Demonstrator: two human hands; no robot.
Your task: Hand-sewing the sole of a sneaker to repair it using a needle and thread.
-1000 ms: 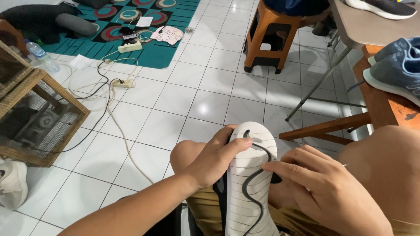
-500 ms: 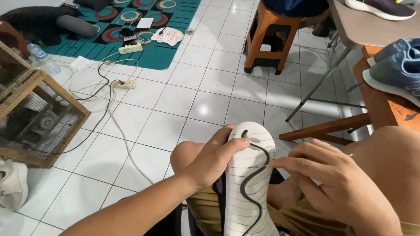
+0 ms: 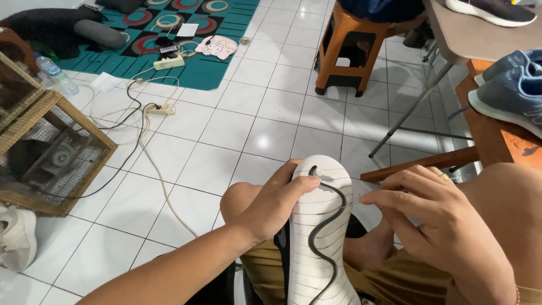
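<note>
A shoe (image 3: 324, 226) rests upside down on my lap, its white ribbed sole facing up with a dark wavy line along it. My left hand (image 3: 271, 206) grips the shoe near the toe, thumb pressed on the sole. My right hand (image 3: 446, 226) is just right of the sole, fingertips pinched together on what looks like a thin thread (image 3: 353, 182) running to the sole's edge. My bare knees sit on either side of the shoe.
On the tiled floor are a wooden wire cage (image 3: 51, 147) at left, a power strip with cables (image 3: 158, 110), a white shoe (image 3: 17, 237) and a teal rug (image 3: 169, 34). An orange stool (image 3: 350, 45) stands ahead. Blue-grey shoes (image 3: 508, 85) lie on a bench at right.
My right hand has drawn away from the sole to the right, fingers now pinched. My left hand keeps the same hold on the shoe.
</note>
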